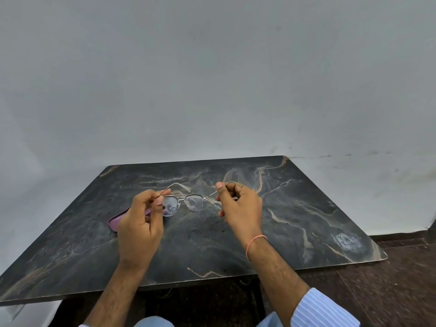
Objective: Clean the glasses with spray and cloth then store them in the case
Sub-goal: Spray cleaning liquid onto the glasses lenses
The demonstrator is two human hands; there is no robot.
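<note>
Thin metal-framed glasses [194,202] hang unfolded a little above the dark marble table [295,208], lenses facing me. My left hand [141,223] pinches the left temple arm near the hinge. My right hand [240,206] pinches the right temple arm between thumb and forefinger. Droplets or smudges show on the left lens. A pink glasses case [118,219] lies on the table behind my left hand, mostly hidden by it. No spray bottle or cloth is in view.
The table stands against a plain grey wall [212,79]. Its right edge drops to a dark reddish floor [401,279]. A whitish scuff [346,240] marks the table's right front corner. My blue striped sleeves show at the bottom.
</note>
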